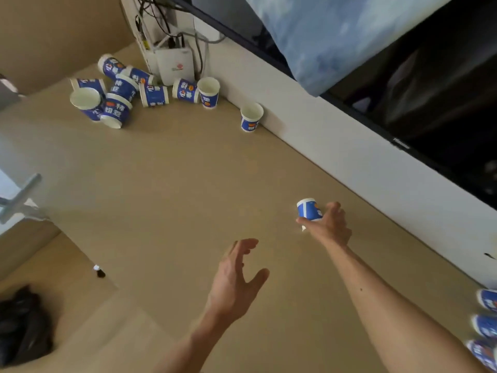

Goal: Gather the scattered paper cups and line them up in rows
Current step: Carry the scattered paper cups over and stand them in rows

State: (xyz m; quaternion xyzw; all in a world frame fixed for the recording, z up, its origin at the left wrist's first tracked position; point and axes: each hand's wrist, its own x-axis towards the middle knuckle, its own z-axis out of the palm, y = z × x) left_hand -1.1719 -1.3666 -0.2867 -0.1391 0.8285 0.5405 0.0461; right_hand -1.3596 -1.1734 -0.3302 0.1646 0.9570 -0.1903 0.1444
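Observation:
My right hand [332, 224] grips a blue-and-white paper cup [309, 209] upside down, just above the tan tabletop [174, 184] near the white wall. My left hand [236, 275] hovers open over the table, fingers spread, holding nothing. Several more blue cups lie tumbled in a heap [121, 90] at the far left corner. One cup [251, 117] stands upright alone by the wall, and another upright cup [209, 92] stands at the heap's right end. Three cups [486, 323] show in a column at the right edge.
A white router box [174, 64] with cables stands behind the heap. A dark television [430, 98] hangs on the wall to the right. A black bag [21, 327] lies on a lower surface at the bottom left, near a small dark object [99, 271].

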